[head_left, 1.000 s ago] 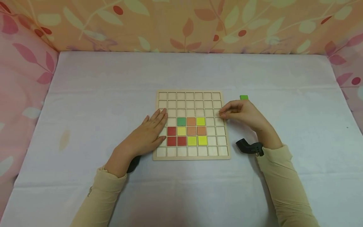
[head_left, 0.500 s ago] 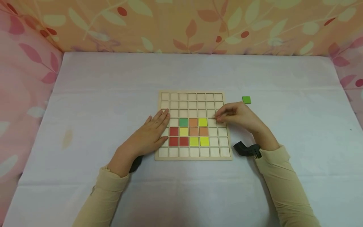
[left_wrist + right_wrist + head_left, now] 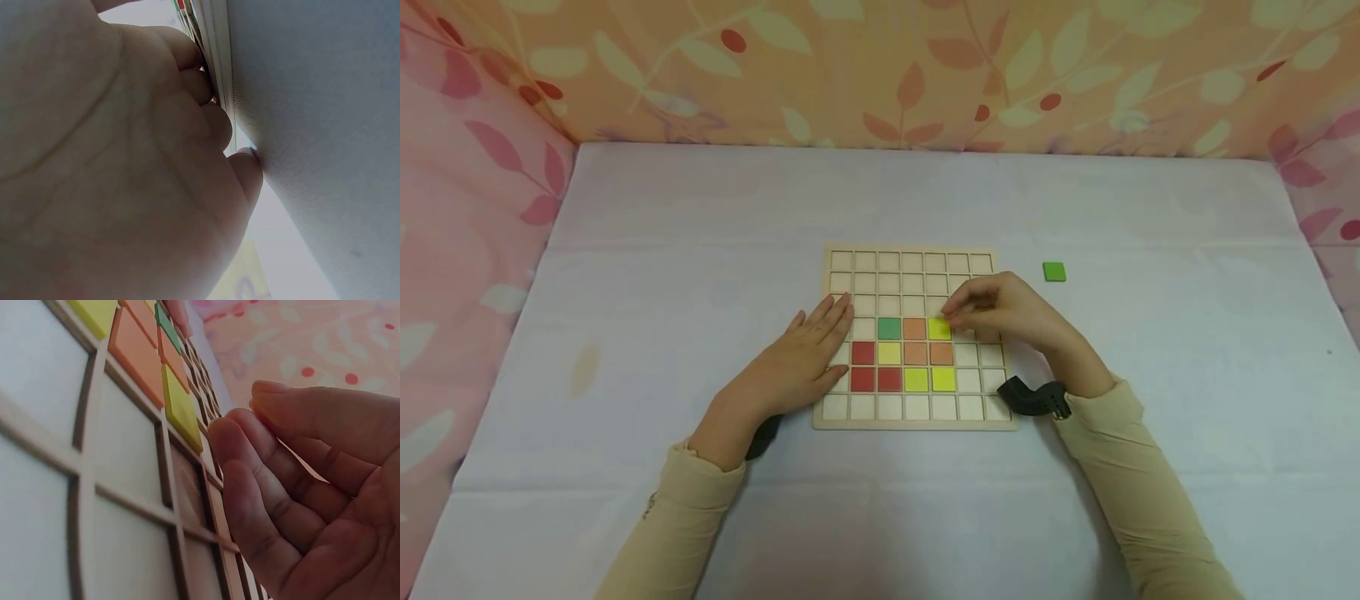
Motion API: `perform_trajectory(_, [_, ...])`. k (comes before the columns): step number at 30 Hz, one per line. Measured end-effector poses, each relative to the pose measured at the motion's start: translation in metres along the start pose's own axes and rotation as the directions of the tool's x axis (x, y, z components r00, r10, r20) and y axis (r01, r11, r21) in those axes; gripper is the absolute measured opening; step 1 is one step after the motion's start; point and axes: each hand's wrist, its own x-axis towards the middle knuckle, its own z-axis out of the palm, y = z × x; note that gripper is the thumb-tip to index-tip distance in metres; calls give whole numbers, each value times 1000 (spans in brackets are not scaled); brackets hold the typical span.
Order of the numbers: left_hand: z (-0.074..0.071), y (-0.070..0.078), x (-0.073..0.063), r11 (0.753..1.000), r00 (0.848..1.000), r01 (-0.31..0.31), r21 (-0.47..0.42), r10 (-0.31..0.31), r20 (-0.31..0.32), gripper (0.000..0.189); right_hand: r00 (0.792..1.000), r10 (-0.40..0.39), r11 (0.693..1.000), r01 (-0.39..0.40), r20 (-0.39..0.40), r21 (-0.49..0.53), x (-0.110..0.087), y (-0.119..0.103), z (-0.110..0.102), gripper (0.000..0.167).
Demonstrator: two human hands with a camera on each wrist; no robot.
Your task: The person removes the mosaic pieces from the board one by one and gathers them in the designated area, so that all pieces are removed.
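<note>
My left hand [image 3: 793, 358] lies with straight fingers over the left edge of the wooden grid board [image 3: 917, 424]. In the left wrist view, its fingers press against the board's side. My right hand [image 3: 1011, 317] hovers over the board's right part, fingers loosely curled and thumb close to them. Just below its fingertips, by the head view, lies a yellow tile [image 3: 180, 409] in its cell. No tile shows between its fingers. Beside that are an orange tile [image 3: 913, 329] and a green tile [image 3: 889, 328]; red tiles [image 3: 862, 379] fill cells at the lower left.
A loose bright green tile [image 3: 1054, 272] lies on the white cloth [image 3: 700, 217] beyond the board's right edge. A black wrist device [image 3: 1033, 397] juts from the right wrist over the board's edge. Patterned fabric [image 3: 880, 75] walls stand behind and at the sides.
My right hand has moved left from the board's right edge to above the yellow tile, uncovering the loose green tile. The left hand keeps its place on the board; the view shifts slightly.
</note>
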Motion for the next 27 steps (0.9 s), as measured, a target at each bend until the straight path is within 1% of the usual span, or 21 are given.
perform_trajectory(6, [1,-1,0,1000,1000,-1,13,1,2,71,1000,-3,1000,3,14,10,8,-5,6,13])
perform_trajectory(12, [2,-2,-1,1000,1000,2,13,-2,-3,71,999,-29,1000,29,36,3,17,-11,13,12])
perform_trajectory(20, [3,-2,0,1000,1000,10,6,-10,4,71,999,-42,999,42,21,-26,29,-14,21,11])
perform_trajectory(27, [1,-2,0,1000,1000,11,7,-11,4,71,996,-70,997,71,61,-18,38,-13,27,11])
